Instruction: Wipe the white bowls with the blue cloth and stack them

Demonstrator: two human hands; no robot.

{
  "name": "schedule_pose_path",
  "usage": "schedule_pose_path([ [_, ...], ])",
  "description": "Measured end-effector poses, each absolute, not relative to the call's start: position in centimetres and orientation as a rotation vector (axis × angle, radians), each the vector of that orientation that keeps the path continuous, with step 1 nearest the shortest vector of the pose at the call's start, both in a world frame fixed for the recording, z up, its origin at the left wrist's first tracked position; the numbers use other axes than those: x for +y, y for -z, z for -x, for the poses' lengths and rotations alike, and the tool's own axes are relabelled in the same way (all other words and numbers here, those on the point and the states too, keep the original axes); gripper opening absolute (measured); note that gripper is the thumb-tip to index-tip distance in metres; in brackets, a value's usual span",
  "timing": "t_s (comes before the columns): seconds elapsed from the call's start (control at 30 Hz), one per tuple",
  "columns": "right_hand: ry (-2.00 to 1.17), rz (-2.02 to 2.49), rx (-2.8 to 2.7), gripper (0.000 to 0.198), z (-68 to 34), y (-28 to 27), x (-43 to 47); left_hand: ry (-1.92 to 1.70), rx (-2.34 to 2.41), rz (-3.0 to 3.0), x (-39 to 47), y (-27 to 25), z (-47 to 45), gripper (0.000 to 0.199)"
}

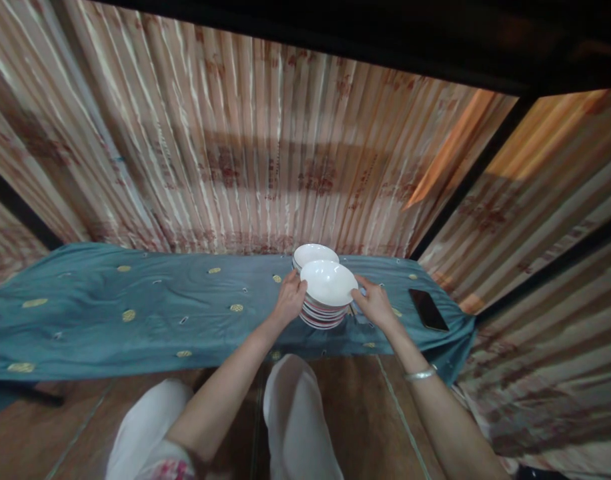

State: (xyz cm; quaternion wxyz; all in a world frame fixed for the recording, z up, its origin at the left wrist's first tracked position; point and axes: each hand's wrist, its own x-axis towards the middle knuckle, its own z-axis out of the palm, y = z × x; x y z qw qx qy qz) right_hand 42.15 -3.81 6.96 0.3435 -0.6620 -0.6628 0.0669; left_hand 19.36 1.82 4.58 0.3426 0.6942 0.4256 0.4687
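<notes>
A white bowl [329, 281] is gripped at its rim from both sides, my left hand [290, 298] on its left edge and my right hand [374, 301] on its right edge. Thumbs lie on the rim, and the other fingers are partly hidden behind it. Right below sits a stack of dishes with reddish rims [322, 317]; whether the held bowl touches it I cannot tell. Just behind stands another white bowl [315, 254], partly covered by the held one, apparently on top of others.
A teal cloth with yellow motifs [180, 287] covers the long low table. A dark phone [428, 310] lies near its right end. Patterned curtains [245, 153] hang close behind, with dark posts at both sides. My knees [298, 407] are near the front edge.
</notes>
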Motion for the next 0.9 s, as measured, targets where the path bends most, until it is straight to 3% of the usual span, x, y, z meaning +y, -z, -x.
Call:
schedule_pose_path([
  [0.27,-0.12,1.853,-1.813,0.047,-41.7,-7.3,-4.2,-1.142,1.226,-1.927,2.2,-1.9,-20.2,0.051],
  [0.67,-0.08,1.866,-1.871,0.042,-41.3,-6.7,-4.1,-1.212,1.266,-1.557,2.1,-0.8,-21.3,0.059],
  [0.9,-0.123,1.842,-1.63,0.053,-42.1,-7.4,-6.9,-1.243,1.222,-1.446,1.7,-1.2,-21.3,0.06],
])
